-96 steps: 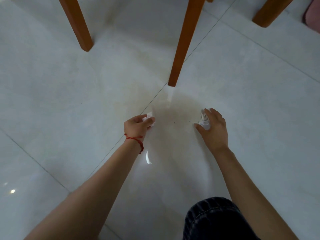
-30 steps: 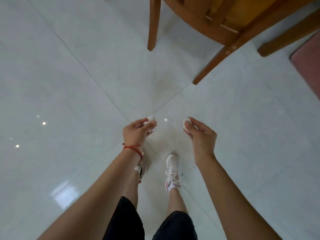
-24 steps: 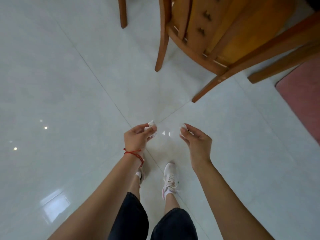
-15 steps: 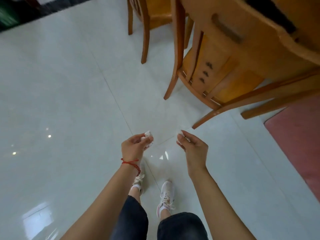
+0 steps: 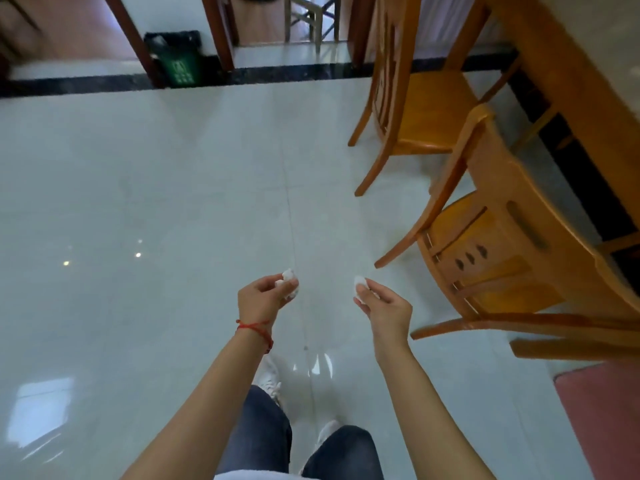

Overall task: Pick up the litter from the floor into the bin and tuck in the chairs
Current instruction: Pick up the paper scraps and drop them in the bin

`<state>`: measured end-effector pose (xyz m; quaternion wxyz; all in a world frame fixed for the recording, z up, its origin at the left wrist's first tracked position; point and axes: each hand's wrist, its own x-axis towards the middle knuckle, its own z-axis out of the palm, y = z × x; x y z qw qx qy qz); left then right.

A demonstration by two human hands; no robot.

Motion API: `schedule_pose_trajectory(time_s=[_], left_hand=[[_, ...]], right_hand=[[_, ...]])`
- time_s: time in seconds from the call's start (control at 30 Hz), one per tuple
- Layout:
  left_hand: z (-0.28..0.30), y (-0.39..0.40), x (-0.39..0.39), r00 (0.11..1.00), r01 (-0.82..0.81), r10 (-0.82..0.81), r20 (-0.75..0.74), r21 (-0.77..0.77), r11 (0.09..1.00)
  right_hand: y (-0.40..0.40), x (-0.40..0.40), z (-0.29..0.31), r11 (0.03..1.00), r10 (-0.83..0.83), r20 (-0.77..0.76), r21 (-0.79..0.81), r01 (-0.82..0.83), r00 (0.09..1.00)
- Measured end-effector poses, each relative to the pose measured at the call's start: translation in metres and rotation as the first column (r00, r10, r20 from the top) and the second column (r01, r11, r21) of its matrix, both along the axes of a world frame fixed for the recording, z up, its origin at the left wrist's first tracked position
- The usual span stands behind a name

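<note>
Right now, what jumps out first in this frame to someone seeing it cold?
Two bare hands raised mid-frame over the glossy white tiled floor: the left hand and the right hand each pinch a small crumpled white paper wad. To the right, two orange wooden chairs stand pulled out from the wooden table. Far back at upper left, a green bin with a black liner stands by a doorway.

Green bin [image 5: 180, 65] (white emblem), orange-brown chairs [image 5: 512, 244], white litter [image 5: 287, 274].
</note>
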<state>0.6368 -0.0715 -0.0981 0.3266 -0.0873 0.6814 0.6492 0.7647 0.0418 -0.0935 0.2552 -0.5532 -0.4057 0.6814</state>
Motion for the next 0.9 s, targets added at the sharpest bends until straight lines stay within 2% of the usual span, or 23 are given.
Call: schedule_pose_trajectory(time_s=[0.2, 0.6, 0.9], left_hand=[[0.015, -0.026, -0.069, 0.994, -0.105, 0.105, -0.002, 0.038, 0.994], [0.022, -0.077, -0.193, 0.955, -0.297, 0.297, -0.010, 0.005, 0.955], [0.012, -0.049, -0.285, 0.911, -0.412, 0.412, -0.011, -0.027, 0.911]], right_hand=[[-0.013, -0.074, 0.019, 0.997, 0.076, -0.051, 0.006, -0.075, 0.996], [-0.039, -0.223, 0.029, 0.955, 0.296, -0.055, -0.014, -0.298, 0.954], [0.003, -0.342, 0.019, 0.918, 0.390, -0.086, -0.044, -0.394, 0.917]])
